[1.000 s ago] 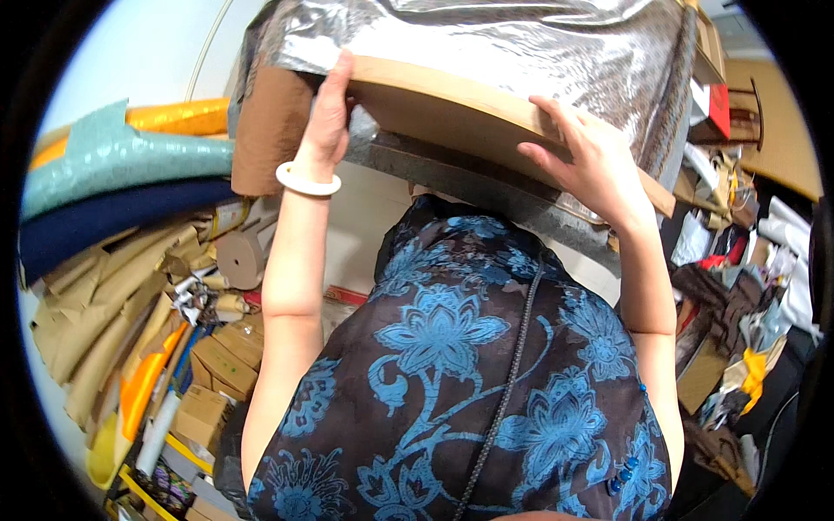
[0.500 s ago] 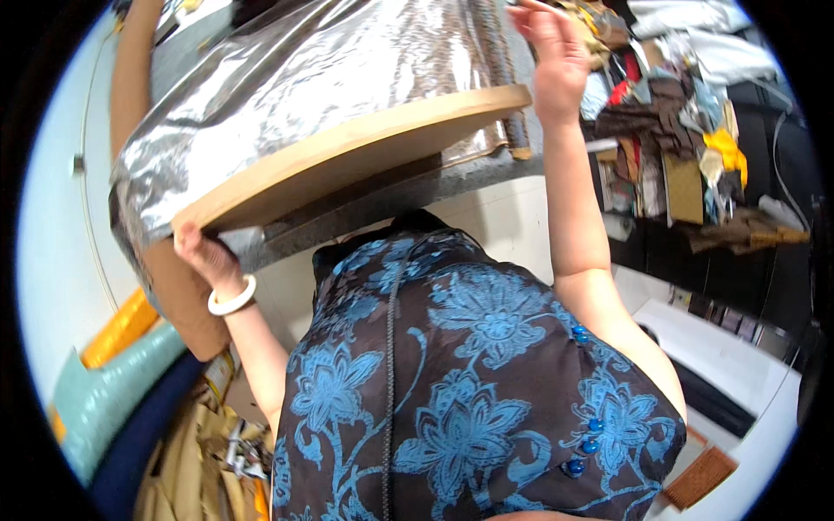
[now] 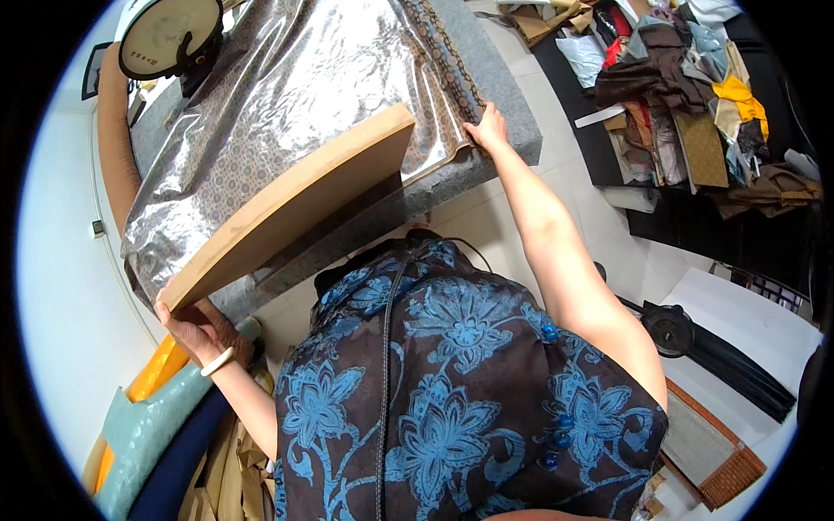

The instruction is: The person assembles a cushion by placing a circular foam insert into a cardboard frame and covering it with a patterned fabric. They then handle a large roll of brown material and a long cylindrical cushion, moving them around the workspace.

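Observation:
A long, thick beige panel (image 3: 295,187), slightly bowed, stands tilted on its edge over the near side of the table. My left hand (image 3: 195,334) is closed round its left end, with the fingers partly hidden beneath. Under the panel spreads a shiny patterned sheet (image 3: 321,65) with small round motifs, hanging over the table's left side. My right hand (image 3: 489,128) pinches the sheet's dark patterned right border close to its near corner, clear of the panel's right end.
The grey table (image 3: 517,130) ends just past my right hand. Beyond a tiled gap, a black surface (image 3: 651,213) holds piled fabric scraps (image 3: 665,74). Fabric rolls (image 3: 161,417) lean at lower left. A round device (image 3: 169,39) stands at the far left.
My right hand has come down from the air onto the sheet's border. The panel's right end has shifted left, away from that hand, and its left end is lower in view.

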{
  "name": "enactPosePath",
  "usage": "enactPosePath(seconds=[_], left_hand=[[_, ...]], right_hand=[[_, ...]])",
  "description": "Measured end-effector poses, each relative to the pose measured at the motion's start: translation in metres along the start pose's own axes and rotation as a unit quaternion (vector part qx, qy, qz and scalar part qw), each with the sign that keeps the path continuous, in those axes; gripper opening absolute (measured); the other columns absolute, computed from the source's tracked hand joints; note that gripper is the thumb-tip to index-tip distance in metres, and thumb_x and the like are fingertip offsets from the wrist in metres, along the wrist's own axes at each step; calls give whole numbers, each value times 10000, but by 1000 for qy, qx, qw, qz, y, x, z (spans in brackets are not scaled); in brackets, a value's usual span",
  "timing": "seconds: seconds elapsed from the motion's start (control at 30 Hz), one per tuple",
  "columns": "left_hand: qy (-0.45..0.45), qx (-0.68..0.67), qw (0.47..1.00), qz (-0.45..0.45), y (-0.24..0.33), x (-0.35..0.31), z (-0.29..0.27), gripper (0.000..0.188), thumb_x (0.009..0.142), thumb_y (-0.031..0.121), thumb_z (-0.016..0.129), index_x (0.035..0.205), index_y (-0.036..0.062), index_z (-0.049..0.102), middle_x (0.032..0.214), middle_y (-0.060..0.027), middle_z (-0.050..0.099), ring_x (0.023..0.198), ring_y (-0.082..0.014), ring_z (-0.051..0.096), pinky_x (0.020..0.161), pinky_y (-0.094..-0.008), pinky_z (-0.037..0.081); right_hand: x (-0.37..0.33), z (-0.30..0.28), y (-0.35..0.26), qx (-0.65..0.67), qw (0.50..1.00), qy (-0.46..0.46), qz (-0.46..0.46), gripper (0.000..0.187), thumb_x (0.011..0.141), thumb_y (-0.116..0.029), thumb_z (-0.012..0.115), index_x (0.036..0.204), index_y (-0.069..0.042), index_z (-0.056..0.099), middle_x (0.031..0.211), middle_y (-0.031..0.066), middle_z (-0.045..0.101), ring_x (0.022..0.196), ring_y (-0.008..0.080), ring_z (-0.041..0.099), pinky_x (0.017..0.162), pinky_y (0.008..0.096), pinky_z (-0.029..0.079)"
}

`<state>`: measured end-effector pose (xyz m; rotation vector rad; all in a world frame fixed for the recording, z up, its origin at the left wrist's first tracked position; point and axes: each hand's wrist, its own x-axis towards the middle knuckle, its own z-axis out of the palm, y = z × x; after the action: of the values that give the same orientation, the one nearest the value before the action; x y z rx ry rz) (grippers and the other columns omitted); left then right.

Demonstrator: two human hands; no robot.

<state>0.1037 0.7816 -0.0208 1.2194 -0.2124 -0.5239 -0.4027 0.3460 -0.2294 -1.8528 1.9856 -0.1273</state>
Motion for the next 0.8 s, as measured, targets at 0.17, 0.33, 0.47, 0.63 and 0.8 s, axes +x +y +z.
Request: enactPosePath(seconds=[0.17, 0.33, 0.47, 0.63, 0.8], left_hand=[[-16, 112, 991, 75, 14, -13, 25, 420, 979, 373, 552, 1220, 29, 534, 1251, -180, 609, 1163, -258, 570, 1042, -402, 442], [-7, 72, 995, 62, 9, -11, 11, 390, 998, 338, 525, 1224, 21, 524, 1279, -201, 596, 1169, -265, 565, 1048, -406, 427], [-12, 86, 993, 77, 10, -13, 12, 361, 994, 310, 539, 1193, 10, 545, 1246, -184, 605, 1168, -253, 560, 1040, -394, 432], [-16, 71, 994, 80, 11, -18, 14, 320, 1000, 258, 536, 1189, -1, 549, 1221, -162, 606, 1137, -239, 569, 1023, -370, 441], [7, 29, 996, 84, 8, -21, 19, 269, 1017, 222, 527, 1171, 3, 554, 1205, -153, 617, 1118, -221, 576, 1007, -351, 444]], right_hand=[[20, -73, 18, 107, 990, -56, -79, 852, 646, -295, 822, 1350, -6, 437, 1167, 212, 666, 1085, 332, 652, 946, 400, 521], [4, -211, -30, 262, 943, -186, -90, 771, 641, -217, 912, 1260, 60, 544, 1094, 162, 685, 949, 214, 686, 857, 359, 564], [-18, -263, -93, 311, 889, -322, -93, 352, 755, -179, 804, 1017, 20, 677, 960, 101, 714, 842, 165, 689, 785, 319, 579], [-43, -272, -156, 424, 820, -378, -67, 282, 851, -216, 660, 1019, 10, 661, 940, 112, 716, 812, 197, 693, 810, 355, 578], [-58, -264, -188, 453, 758, -464, -74, 268, 877, -218, 610, 1028, 1, 645, 973, 100, 716, 859, 190, 684, 858, 341, 543]])
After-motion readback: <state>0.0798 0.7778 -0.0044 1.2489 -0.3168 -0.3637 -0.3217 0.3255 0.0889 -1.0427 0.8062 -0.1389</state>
